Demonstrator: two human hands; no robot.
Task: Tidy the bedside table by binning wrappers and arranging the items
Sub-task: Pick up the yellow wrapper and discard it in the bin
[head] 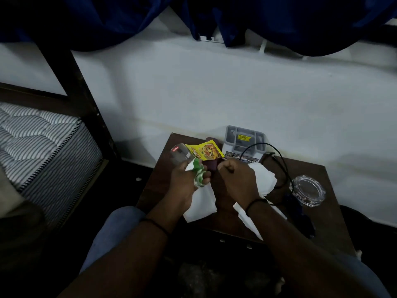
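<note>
So the bedside table sits against the wall, with the bed off to its left. At the back of the table there's a box on the right, a pouch wrapper just left of it and a bottle lying at the left edge. A cable loops from the box toward a glass ashtray on the right side, and sheets of paper lie in the middle, under both hands, with the left hand holding a crumpled wrapper above them

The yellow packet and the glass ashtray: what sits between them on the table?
In the head view, a grey box and a looping black cable lie between yellow packet and glass ashtray.
</note>
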